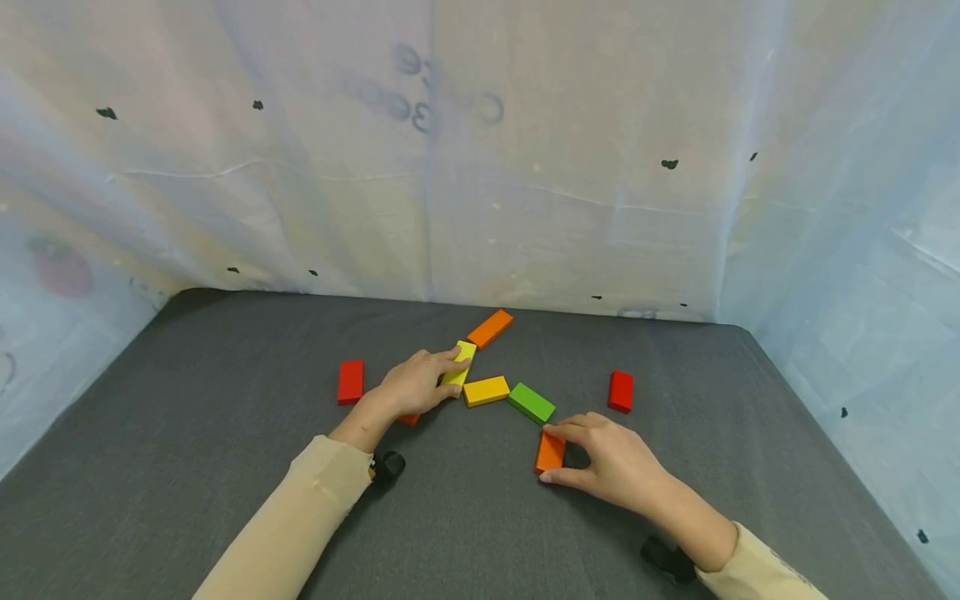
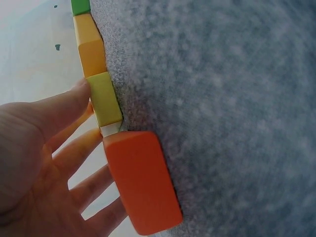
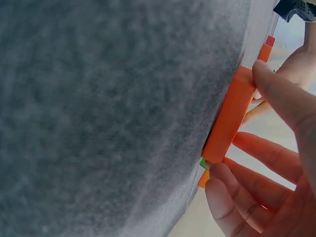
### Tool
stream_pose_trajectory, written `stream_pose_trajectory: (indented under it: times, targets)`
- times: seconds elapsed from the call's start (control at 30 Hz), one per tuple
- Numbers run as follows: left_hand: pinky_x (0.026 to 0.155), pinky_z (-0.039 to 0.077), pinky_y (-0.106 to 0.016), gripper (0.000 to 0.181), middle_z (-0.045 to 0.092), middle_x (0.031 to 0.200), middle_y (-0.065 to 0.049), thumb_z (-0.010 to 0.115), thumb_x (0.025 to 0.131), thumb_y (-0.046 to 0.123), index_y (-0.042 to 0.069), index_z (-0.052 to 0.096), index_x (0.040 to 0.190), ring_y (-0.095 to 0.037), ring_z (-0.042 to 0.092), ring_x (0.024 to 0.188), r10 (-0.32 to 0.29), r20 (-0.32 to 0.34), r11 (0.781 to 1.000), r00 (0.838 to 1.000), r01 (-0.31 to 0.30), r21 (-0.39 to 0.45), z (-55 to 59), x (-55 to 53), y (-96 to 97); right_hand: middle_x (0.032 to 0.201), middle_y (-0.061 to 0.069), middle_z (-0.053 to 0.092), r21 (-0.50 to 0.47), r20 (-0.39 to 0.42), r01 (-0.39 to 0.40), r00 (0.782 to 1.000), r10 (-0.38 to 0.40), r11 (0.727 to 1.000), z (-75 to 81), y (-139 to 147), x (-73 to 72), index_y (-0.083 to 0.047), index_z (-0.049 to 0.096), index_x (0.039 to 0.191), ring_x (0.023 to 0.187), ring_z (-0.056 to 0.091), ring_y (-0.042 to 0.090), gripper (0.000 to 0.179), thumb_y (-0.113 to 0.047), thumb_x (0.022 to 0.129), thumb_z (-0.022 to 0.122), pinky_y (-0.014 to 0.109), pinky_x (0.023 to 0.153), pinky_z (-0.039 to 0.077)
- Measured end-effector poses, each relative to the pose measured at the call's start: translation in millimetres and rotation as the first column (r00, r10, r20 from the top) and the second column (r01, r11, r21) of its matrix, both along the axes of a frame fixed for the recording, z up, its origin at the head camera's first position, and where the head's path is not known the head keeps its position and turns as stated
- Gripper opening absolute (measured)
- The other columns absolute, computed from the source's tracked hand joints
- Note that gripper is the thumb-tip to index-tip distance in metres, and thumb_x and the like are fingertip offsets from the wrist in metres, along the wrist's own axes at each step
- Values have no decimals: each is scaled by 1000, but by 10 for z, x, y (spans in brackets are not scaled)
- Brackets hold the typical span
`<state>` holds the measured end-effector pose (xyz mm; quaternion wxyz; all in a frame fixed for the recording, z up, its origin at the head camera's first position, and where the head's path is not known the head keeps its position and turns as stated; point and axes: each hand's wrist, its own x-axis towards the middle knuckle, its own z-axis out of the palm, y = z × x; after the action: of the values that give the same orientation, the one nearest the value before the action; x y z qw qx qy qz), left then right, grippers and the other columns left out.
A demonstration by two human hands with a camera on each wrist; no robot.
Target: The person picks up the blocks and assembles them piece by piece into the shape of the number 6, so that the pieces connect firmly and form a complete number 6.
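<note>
My left hand (image 1: pixel 416 383) pinches a light yellow block (image 1: pixel 466 353) lying on the dark cloth, thumb at its near end and fingers over its far part. Partly hidden beneath that hand is a red-orange block (image 1: pixel 409 420), larger in the left wrist view. An orange block (image 1: pixel 550 457) is held by its two ends between the thumb and fingertips of my right hand (image 1: pixel 618 458). Its far end lies close to a green block (image 1: pixel 532 403). Between the green and light yellow blocks lies a deeper yellow block (image 1: pixel 486 392), forming a bent row.
Another orange block (image 1: pixel 491 329) lies beyond the light yellow one, corners nearly meeting. One red block (image 1: pixel 350 383) lies left of my left hand, and a second red block (image 1: pixel 621 392) beyond my right hand. Pale plastic sheeting (image 1: pixel 570 200) hangs behind the grey table (image 1: pixel 465 533).
</note>
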<state>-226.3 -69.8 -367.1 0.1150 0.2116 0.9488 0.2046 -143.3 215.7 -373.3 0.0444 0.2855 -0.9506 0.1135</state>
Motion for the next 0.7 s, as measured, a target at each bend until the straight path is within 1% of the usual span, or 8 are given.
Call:
stream_pose_trajectory:
  times: [0.17, 0.4, 0.7]
  targets:
    - [91, 47, -48, 51, 30, 157, -3, 60, 95, 29, 19, 46, 144, -34, 41, 133, -2, 1, 1000, 1000, 2, -6, 3, -6, -1, 110, -2, 69, -2, -12, -4, 1000, 4, 1000, 3, -17, -4, -17, 71, 116, 102, 63, 16, 57, -59, 78, 69, 36, 78, 55]
    - [98, 44, -51, 52, 30, 156, -3, 60, 95, 29, 20, 45, 144, -34, 39, 135, 4, -8, 1000, 1000, -5, -8, -5, -9, 4, 109, -1, 68, 7, -38, -8, 999, 8, 1000, -7, -50, -11, -17, 71, 115, 99, 64, 16, 55, -57, 77, 72, 34, 75, 55]
    - [99, 43, -52, 53, 30, 156, -4, 60, 96, 29, 20, 44, 145, -35, 38, 136, 2, -4, 1000, 1000, -2, -8, 1, -5, 6, 108, -2, 68, 3, -21, 7, 1000, -7, 1000, -26, -58, -28, -19, 71, 115, 97, 63, 15, 56, -60, 76, 70, 33, 73, 55]
